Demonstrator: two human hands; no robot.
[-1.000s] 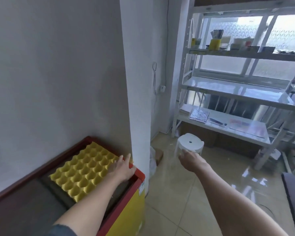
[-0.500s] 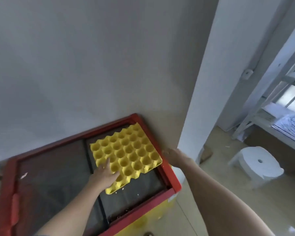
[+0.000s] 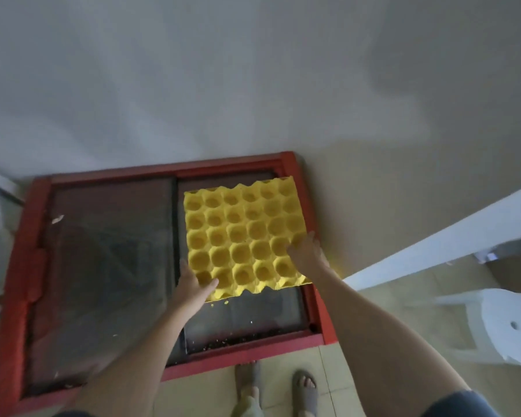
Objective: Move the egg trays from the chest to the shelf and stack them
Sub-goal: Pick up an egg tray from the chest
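One yellow egg tray (image 3: 244,236) lies on the right of two glass panes atop the red chest (image 3: 223,169). The left hand (image 3: 191,285) pinches its near-left corner, thumb on top. The right hand (image 3: 306,251) touches its right edge; whether it grips cannot be told.

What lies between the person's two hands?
Head view: the yellow egg tray, with the left hand at its near-left corner and the right hand on its right edge.

On the right half of the chest (image 3: 238,355), by its far rim, lies the egg tray (image 3: 244,236); left hand (image 3: 190,285) at its near left corner, right hand (image 3: 306,251) at its right edge; stool (image 3: 512,326) right of the chest.
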